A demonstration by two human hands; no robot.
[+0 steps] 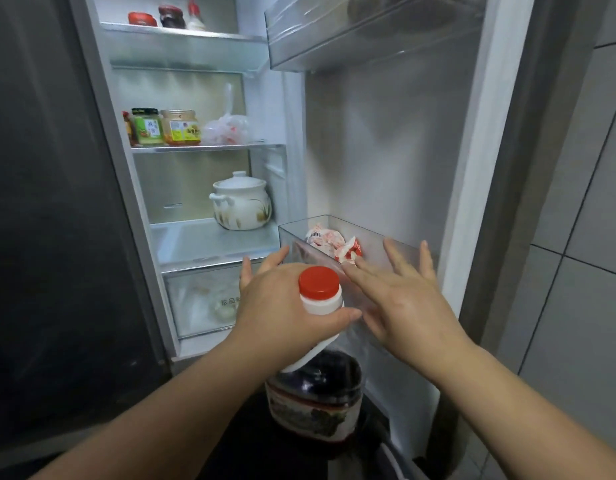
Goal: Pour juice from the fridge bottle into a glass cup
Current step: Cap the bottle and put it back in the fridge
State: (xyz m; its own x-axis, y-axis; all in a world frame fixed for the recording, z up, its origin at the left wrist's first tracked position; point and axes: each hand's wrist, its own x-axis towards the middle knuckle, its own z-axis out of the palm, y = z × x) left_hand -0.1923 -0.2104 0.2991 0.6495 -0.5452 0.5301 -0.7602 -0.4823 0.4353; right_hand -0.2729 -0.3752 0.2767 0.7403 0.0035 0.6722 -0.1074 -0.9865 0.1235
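The left hand (282, 306) holds the juice bottle (317, 403) by its white neck, just under the red cap (318, 279). The thumb is wrapped round the near side of the neck. The fingers pass behind it, and how tightly they close there cannot be told. The bottle's dark, wide body hangs straight below this hand. Its long axis is close to upright, with the cap on top and the base leaning slightly to the right. It seems to be clear of the fridge, in front of the open compartment.

The right hand (407, 303) is just to the right of the cap, flat, with straight, spread fingers and nothing in it. Its fingertips reach over the clear door bin (396, 242) beyond it. I cannot tell whether they touch the rim.

No glass cup is in view, so pouring looks some way off. The bottle hangs from the neck alone with its heavy part low, and the free right hand is beside it. That hand is also the nearer one to the fridge door (386, 150). It could either support the body from below or push the door shut.
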